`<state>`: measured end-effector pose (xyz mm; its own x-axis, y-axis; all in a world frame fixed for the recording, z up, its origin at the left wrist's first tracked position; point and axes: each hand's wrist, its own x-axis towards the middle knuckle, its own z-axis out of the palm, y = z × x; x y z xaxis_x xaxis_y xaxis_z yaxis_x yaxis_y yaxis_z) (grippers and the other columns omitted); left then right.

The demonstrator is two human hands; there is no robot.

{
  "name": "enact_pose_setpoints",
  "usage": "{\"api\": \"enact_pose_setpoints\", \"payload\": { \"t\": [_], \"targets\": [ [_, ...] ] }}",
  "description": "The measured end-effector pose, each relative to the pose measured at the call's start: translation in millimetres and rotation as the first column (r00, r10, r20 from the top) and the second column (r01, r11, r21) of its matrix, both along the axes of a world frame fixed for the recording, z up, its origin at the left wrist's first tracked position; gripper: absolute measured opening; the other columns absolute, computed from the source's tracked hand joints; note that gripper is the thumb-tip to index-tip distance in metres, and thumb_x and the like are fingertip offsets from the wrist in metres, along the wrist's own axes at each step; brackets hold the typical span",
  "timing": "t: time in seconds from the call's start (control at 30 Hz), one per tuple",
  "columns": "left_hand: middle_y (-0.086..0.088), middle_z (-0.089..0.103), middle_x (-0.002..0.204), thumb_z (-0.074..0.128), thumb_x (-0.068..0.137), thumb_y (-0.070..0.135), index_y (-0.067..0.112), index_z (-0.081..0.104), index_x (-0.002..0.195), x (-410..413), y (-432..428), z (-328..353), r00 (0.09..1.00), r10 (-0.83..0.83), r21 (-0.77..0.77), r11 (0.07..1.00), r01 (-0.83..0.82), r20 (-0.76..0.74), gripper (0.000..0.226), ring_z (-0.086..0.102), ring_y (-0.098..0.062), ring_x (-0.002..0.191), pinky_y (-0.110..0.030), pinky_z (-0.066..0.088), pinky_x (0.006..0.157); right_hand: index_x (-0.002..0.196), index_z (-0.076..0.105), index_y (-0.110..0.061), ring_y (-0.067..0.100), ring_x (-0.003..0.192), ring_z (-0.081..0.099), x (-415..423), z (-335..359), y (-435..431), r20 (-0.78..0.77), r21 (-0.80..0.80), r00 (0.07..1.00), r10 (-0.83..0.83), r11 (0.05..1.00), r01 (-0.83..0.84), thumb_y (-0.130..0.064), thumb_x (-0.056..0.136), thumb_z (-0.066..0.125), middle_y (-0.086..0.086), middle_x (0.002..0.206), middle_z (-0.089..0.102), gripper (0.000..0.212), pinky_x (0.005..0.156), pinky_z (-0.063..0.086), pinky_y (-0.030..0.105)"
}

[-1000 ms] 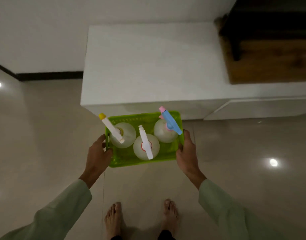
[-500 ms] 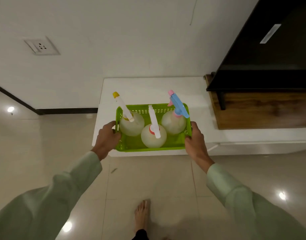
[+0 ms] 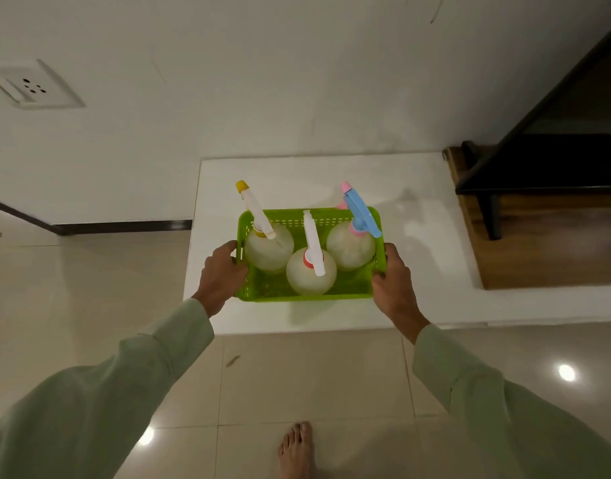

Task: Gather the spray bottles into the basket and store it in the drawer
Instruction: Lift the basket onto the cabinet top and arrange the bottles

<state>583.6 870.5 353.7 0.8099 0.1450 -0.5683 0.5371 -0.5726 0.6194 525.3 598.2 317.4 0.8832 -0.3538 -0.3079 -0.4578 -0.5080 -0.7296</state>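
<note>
At the bottom centre one bare foot (image 3: 296,450) rests on glossy beige floor tiles (image 3: 314,371). Above it, pale green sleeves lead to the left hand (image 3: 221,274) and right hand (image 3: 394,283), each curled tight around a short end of the lime-green perforated plastic basket (image 3: 297,294). Inside stand three round, frosted translucent spray bottles: a yellow-nozzled bottle (image 3: 269,248), a white-nozzled bottle with a red collar (image 3: 311,273) and a blue-and-pink-triggered bottle (image 3: 350,245). The basket is mid-frame over the smooth white cabinet top (image 3: 418,188); half a second ago it overhung the front edge. Dark wooden furniture (image 3: 546,250) fills the right.
</note>
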Motion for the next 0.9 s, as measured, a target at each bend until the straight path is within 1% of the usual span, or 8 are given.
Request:
{"api": "enact_pose_setpoints", "payload": {
  "t": [0.2, 0.3, 0.43, 0.53, 0.6, 0.67, 0.77, 0.9],
  "targets": [
    [-0.015, 0.069, 0.108, 0.053, 0.086, -0.001, 0.017, 0.052, 0.137, 6, 0, -3, 1.000, -0.007, 0.010, 1.000, 0.007, 0.010, 0.054, 0.067, -0.038, 0.096, -0.056, 0.058, 0.085, 0.119, 0.051, -0.004, 0.029, 0.066, 0.049, 1, -6, 0, 0.062, -0.012, 0.998, 0.007, 1.000, -0.007, 0.017, 0.079, 0.039, 0.005, 0.074, 0.054, 0.048, 0.053, 0.036, 0.030],
    [-0.016, 0.067, 0.110, 0.055, 0.087, -0.001, 0.015, 0.049, 0.139, 5, 2, -3, 1.000, -0.020, -0.004, 1.000, 0.020, 0.008, 0.056, 0.066, -0.039, 0.098, -0.057, 0.058, 0.085, 0.132, 0.048, -0.006, 0.026, 0.070, 0.053, -1, -5, -1, 0.053, 0.026, 0.999, -0.002, 1.000, 0.000, 0.015, 0.084, 0.045, 0.008, 0.085, 0.060, 0.053, 0.056, 0.039, 0.026],
    [-0.017, 0.063, 0.126, 0.061, 0.088, 0.000, 0.016, 0.042, 0.145, -4, 5, 2, 1.000, -0.020, -0.026, 0.999, 0.020, 0.002, 0.063, 0.063, -0.037, 0.107, -0.053, 0.059, 0.086, 0.145, 0.040, -0.012, 0.029, 0.112, 0.061, -6, 8, -1, 0.071, 0.146, 0.997, -0.037, 0.989, 0.026, 0.008, 0.089, 0.059, 0.010, 0.133, 0.060, 0.062, 0.085, 0.051, 0.033],
    [-0.013, 0.057, 0.139, 0.059, 0.093, 0.007, 0.015, 0.040, 0.147, -17, -1, 15, 0.984, 0.019, 0.021, 1.000, -0.023, 0.175, 0.057, 0.060, -0.034, 0.118, -0.052, 0.055, 0.095, 0.145, 0.042, -0.014, 0.025, 0.131, 0.053, -17, 32, 7, 0.237, 0.053, 0.967, -0.091, 0.995, 0.081, 0.007, 0.087, 0.057, 0.003, 0.146, 0.050, 0.064, 0.104, 0.050, 0.046],
    [-0.009, 0.057, 0.140, 0.049, 0.099, 0.019, 0.017, 0.044, 0.145, -26, -10, 30, 0.920, 0.118, -0.019, 0.993, -0.120, 0.373, 0.046, 0.059, -0.026, 0.122, -0.049, 0.052, 0.100, 0.140, 0.046, -0.018, 0.020, 0.129, 0.053, -23, 54, 15, 0.430, -0.041, 0.898, -0.092, 0.992, 0.121, -0.001, 0.084, 0.051, -0.002, 0.141, 0.052, 0.059, 0.103, 0.050, 0.037],
    [-0.004, 0.059, 0.138, 0.042, 0.101, 0.042, 0.021, 0.045, 0.143, -28, -23, 49, 0.878, 0.187, -0.110, 0.982, -0.154, 0.440, 0.048, 0.058, -0.021, 0.124, -0.047, 0.051, 0.102, 0.138, 0.047, -0.021, 0.015, 0.125, 0.055, -18, 73, 22, 0.503, -0.036, 0.861, -0.079, 0.993, 0.112, -0.013, 0.086, 0.047, -0.007, 0.138, 0.054, 0.053, 0.098, 0.049, 0.028],
    [-0.002, 0.061, 0.136, 0.040, 0.090, 0.069, 0.024, 0.044, 0.142, -21, -40, 67, 0.897, 0.189, -0.143, 0.979, -0.143, 0.400, 0.069, 0.057, -0.025, 0.126, -0.053, 0.047, 0.104, 0.141, 0.044, -0.023, 0.013, 0.113, 0.061, 5, 91, 29, 0.408, -0.017, 0.913, -0.008, 1.000, 0.016, -0.036, 0.095, 0.051, -0.008, 0.134, 0.061, 0.047, 0.091, 0.051, 0.030],
    [-0.005, 0.065, 0.131, 0.063, 0.088, 0.053, 0.022, 0.045, 0.141, -6, -52, 75, 0.915, 0.108, -0.019, 0.994, -0.110, 0.389, 0.064, 0.061, -0.031, 0.117, -0.056, 0.050, 0.098, 0.140, 0.048, -0.018, 0.021, 0.092, 0.063, 28, 96, 34, 0.254, -0.209, 0.953, 0.164, 0.972, -0.111, -0.031, 0.099, 0.057, 0.002, 0.114, 0.067, 0.044, 0.077, 0.055, 0.038]
  ]
}}
